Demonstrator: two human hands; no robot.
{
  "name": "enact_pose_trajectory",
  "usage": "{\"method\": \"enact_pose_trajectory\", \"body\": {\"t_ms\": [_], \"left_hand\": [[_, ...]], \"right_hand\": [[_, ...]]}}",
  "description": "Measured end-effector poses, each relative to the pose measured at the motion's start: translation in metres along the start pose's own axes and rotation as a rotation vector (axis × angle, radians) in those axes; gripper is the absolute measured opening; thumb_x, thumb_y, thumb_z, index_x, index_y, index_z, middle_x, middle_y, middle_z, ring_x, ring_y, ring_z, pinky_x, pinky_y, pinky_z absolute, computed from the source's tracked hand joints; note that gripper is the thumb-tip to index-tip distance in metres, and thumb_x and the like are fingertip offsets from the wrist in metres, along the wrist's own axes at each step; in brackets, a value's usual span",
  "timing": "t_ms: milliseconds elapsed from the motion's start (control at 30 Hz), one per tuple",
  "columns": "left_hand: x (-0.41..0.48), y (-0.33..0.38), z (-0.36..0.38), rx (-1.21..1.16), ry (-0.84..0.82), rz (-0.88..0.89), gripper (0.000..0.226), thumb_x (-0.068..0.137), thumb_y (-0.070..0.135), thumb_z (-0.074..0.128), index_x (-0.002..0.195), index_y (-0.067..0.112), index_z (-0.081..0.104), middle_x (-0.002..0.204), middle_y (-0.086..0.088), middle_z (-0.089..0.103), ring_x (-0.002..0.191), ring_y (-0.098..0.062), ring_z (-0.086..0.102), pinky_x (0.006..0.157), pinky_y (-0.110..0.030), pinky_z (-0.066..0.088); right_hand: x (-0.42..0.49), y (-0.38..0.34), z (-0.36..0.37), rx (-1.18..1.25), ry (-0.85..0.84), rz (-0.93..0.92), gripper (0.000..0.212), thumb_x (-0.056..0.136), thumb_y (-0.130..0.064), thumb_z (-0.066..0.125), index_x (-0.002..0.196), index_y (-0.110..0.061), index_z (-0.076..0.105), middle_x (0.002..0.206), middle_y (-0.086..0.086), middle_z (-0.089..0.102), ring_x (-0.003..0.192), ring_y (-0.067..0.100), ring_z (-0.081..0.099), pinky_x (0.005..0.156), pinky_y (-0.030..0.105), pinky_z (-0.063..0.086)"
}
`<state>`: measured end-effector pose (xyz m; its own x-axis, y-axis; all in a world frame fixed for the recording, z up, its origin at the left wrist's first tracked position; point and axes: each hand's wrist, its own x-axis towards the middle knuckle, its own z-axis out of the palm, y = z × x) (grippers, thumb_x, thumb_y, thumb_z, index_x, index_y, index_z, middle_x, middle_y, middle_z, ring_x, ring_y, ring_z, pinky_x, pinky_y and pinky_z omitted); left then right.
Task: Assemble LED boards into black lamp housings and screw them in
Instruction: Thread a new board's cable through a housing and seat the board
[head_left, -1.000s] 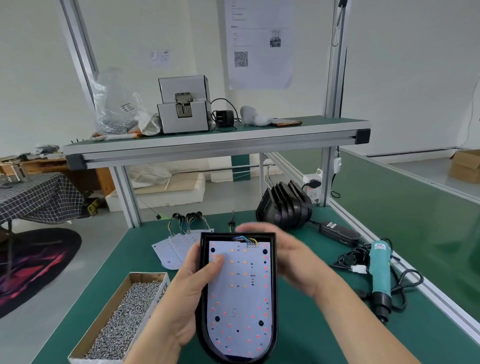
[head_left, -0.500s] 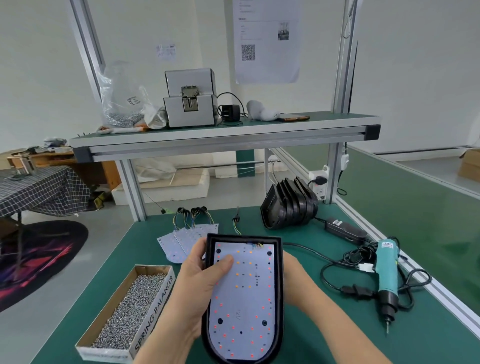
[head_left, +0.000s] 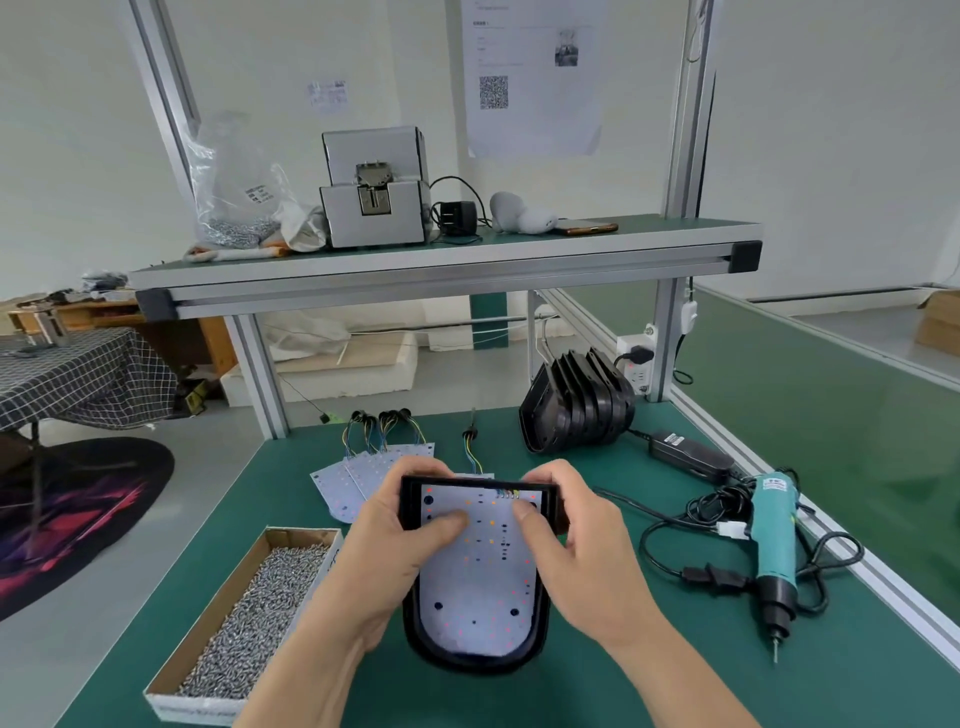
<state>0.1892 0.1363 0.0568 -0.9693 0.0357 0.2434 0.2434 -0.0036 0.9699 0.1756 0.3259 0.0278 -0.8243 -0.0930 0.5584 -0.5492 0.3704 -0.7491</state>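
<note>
Two thumbs (head_left: 449, 521) on LED board (head_left: 478, 592), fingers (head_left: 418, 470) around black housing (head_left: 470, 664).

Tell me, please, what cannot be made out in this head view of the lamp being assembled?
Head view: sides of the black housing, covered by the left hand and right hand.
Head view: upper corners of the LED board, under both thumbs; seating there unclear.
Head view: text on the printed sheet, too small; its top cut off by the frame edge.
Head view: right side of the screw box, behind the left forearm.
</note>
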Motion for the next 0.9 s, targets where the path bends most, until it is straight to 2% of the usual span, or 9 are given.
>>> {"method": "enact_pose_trajectory", "body": {"t_ms": [100, 200, 267, 400, 500, 600, 700, 800, 900], "left_hand": [[0.005, 0.001, -0.009, 0.031, -0.052, 0.040, 0.026, 0.073, 0.008, 0.073, 0.092, 0.024, 0.066, 0.086, 0.006, 0.065, 0.079, -0.007, 0.059, 0.071, -0.013, 0.048], [0.005, -0.007, -0.018, 0.010, -0.117, 0.044, 0.023, 0.075, 0.007, 0.071, 0.088, 0.024, 0.062, 0.080, 0.004, 0.057, 0.074, -0.009, 0.049, 0.063, -0.016, 0.039], [0.003, -0.014, -0.020, -0.011, -0.180, 0.033, 0.025, 0.078, 0.003, 0.070, 0.088, 0.023, 0.060, 0.078, 0.001, 0.052, 0.074, -0.011, 0.044, 0.063, -0.017, 0.036], [0.000, -0.019, -0.019, -0.053, -0.265, -0.007, 0.028, 0.075, -0.001, 0.071, 0.092, 0.017, 0.059, 0.093, -0.018, 0.053, 0.090, -0.022, 0.045, 0.080, -0.033, 0.033], [-0.001, -0.023, -0.020, -0.074, -0.268, -0.028, 0.032, 0.070, -0.007, 0.073, 0.088, 0.016, 0.060, 0.103, -0.035, 0.052, 0.099, -0.027, 0.050, 0.086, -0.042, 0.031], [-0.002, -0.031, -0.028, -0.226, -0.209, -0.076, 0.042, 0.059, -0.018, 0.072, 0.085, 0.013, 0.061, 0.097, -0.028, 0.052, 0.099, -0.032, 0.049, 0.085, -0.041, 0.033], [-0.003, -0.040, -0.038, -0.369, -0.151, -0.106, 0.033, 0.061, -0.012, 0.066, 0.085, 0.010, 0.061, 0.091, -0.019, 0.055, 0.094, -0.030, 0.048, 0.079, -0.040, 0.032], [-0.005, -0.049, -0.049, -0.463, -0.109, -0.124, 0.025, 0.068, -0.012, 0.063, 0.085, 0.006, 0.061, 0.087, -0.017, 0.060, 0.083, -0.029, 0.060, 0.075, -0.037, 0.045], [-0.005, -0.054, -0.057, -0.601, -0.074, -0.165, 0.024, 0.069, -0.007, 0.063, 0.090, -0.002, 0.054, 0.086, -0.021, 0.061, 0.080, -0.034, 0.069, 0.068, -0.033, 0.058]], "right_hand": [[0.000, 0.000, -0.006, 0.128, -0.144, 0.003, 0.005, 0.097, -0.034, 0.060, 0.102, -0.034, 0.059, 0.079, 0.000, 0.059, 0.061, 0.010, 0.045, 0.059, 0.018, 0.036], [0.009, 0.006, -0.017, 0.515, -0.256, 0.192, 0.035, 0.096, -0.048, 0.046, 0.117, -0.029, 0.065, 0.110, 0.001, 0.067, 0.097, 0.015, 0.061, 0.082, 0.022, 0.047], [0.017, 0.013, -0.019, 0.612, -0.241, 0.289, 0.036, 0.096, -0.028, 0.044, 0.127, -0.023, 0.061, 0.125, 0.007, 0.063, 0.102, 0.020, 0.062, 0.077, 0.025, 0.050], [0.024, 0.016, -0.006, 0.265, -0.462, 0.253, 0.071, 0.084, 0.023, 0.041, 0.135, -0.024, 0.057, 0.150, -0.008, 0.046, 0.124, 0.021, 0.055, 0.090, 0.047, 0.048], [0.030, 0.018, 0.000, 0.206, -0.558, 0.228, 0.047, 0.089, 0.015, 0.054, 0.122, -0.016, 0.064, 0.139, -0.006, 0.058, 0.125, 0.003, 0.053, 0.097, 0.029, 0.046], [0.032, 0.024, 0.002, 0.232, -0.506, 0.246, 0.021, 0.094, -0.003, 0.065, 0.112, -0.012, 0.058, 0.101, 0.018, 0.065, 0.089, 0.014, 0.063, 0.087, 0.037, 0.053], [0.035, 0.027, 0.003, 0.233, -0.469, 0.267, 0.014, 0.092, -0.013, 0.071, 0.098, -0.018, 0.059, 0.082, 0.007, 0.061, 0.073, 0.018, 0.065, 0.078, 0.036, 0.057], [0.038, 0.025, 0.001, 0.173, -0.499, 0.287, 0.013, 0.092, -0.016, 0.071, 0.102, -0.020, 0.064, 0.080, -0.004, 0.065, 0.077, 0.019, 0.073, 0.087, 0.041, 0.055], [0.041, 0.021, 0.001, 0.140, -0.559, 0.329, 0.013, 0.099, -0.011, 0.059, 0.111, -0.009, 0.063, 0.096, 0.005, 0.071, 0.088, 0.019, 0.076, 0.097, 0.046, 0.052]]}}
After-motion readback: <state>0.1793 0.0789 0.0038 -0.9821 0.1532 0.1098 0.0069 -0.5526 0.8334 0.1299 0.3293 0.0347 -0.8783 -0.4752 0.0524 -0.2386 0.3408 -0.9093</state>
